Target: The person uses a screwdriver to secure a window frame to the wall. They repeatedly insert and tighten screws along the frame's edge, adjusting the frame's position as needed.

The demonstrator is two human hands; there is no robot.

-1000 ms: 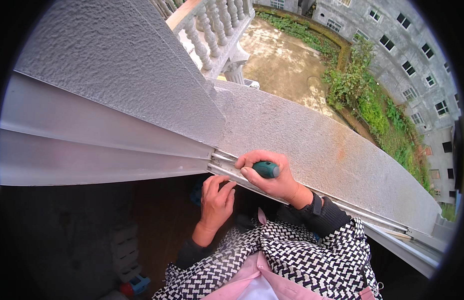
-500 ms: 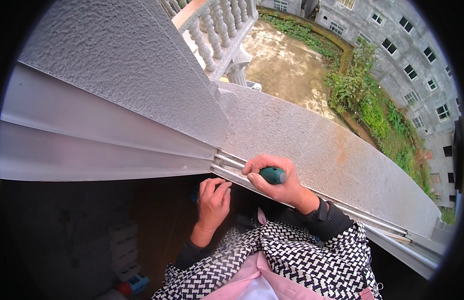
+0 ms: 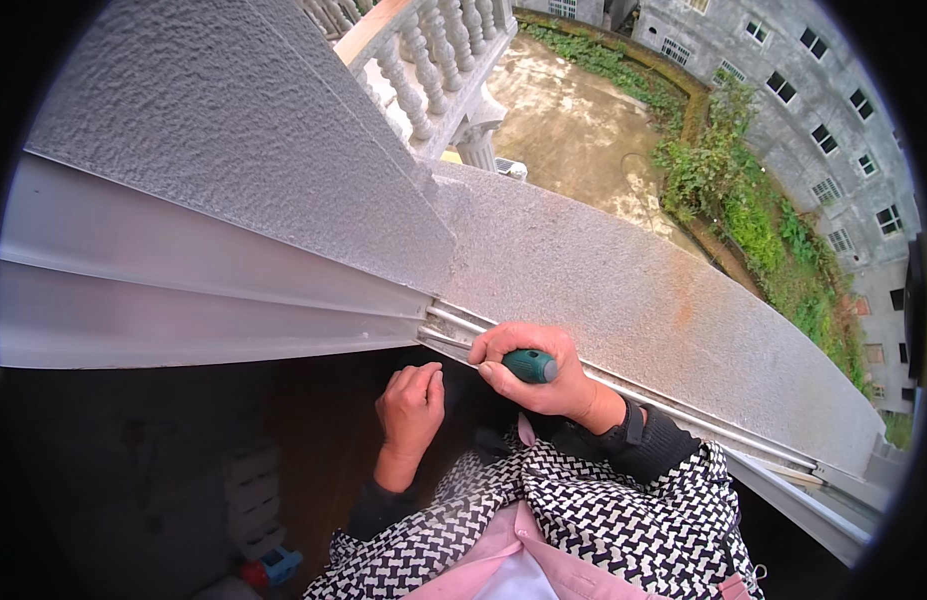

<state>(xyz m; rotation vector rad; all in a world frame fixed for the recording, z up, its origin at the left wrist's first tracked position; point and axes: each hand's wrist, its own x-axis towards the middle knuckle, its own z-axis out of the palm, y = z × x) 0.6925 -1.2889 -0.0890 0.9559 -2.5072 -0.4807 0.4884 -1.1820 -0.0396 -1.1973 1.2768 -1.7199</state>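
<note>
My right hand (image 3: 543,375) is closed around the dark green handle of a screwdriver (image 3: 529,365), its grey butt end facing right. Past my fingers a thin metal shaft seems to point left into the corner of the window track (image 3: 603,382), though its tip is hard to make out. Just below and left of that corner is my left hand (image 3: 411,408), fingers curled and pressed together, apart from the track. Whether anything is inside those fingers is hidden.
A light metal window frame (image 3: 213,300) meets the track at a rough grey wall (image 3: 283,140). Beyond the track lies a concrete sill (image 3: 623,270), with a drop to a yard (image 3: 573,110) outside. A white balustrade (image 3: 423,70) stands beyond. Indoors, a blue and red object (image 3: 273,567) lies low in shadow.
My right hand has shifted slightly left and down with the screwdriver. My left hand has moved a little left, away from the track, and its fingers have curled tighter.
</note>
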